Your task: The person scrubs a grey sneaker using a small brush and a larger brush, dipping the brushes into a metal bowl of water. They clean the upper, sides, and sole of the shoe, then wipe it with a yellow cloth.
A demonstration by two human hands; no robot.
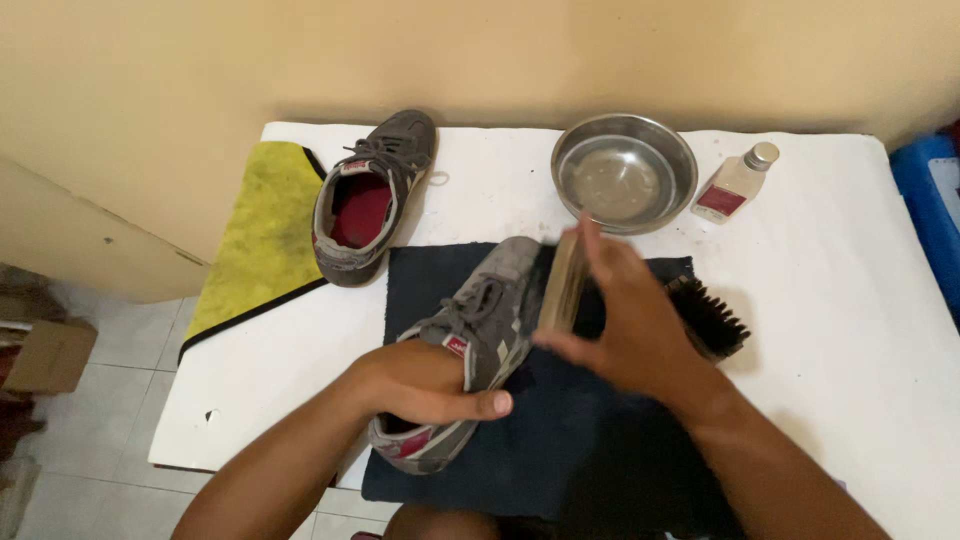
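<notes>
Head view: left hand grips grey suede sneaker; right hand grips wooden brush (blurred).

View: single head-worn camera, no second view to overlap.
Position: above near edge of bench, close over forearms.
Facing: steeply down and forward, toward wall behind bench.
Coverage: whole bench top, strip of tiled floor at left.

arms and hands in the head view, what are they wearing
Nothing shows on them. The left hand and right hand are bare, no gloves, and no rings, watch or bands are visible. Both forearms are uncovered to the frame's bottom edge, so no sleeves show.
</notes>
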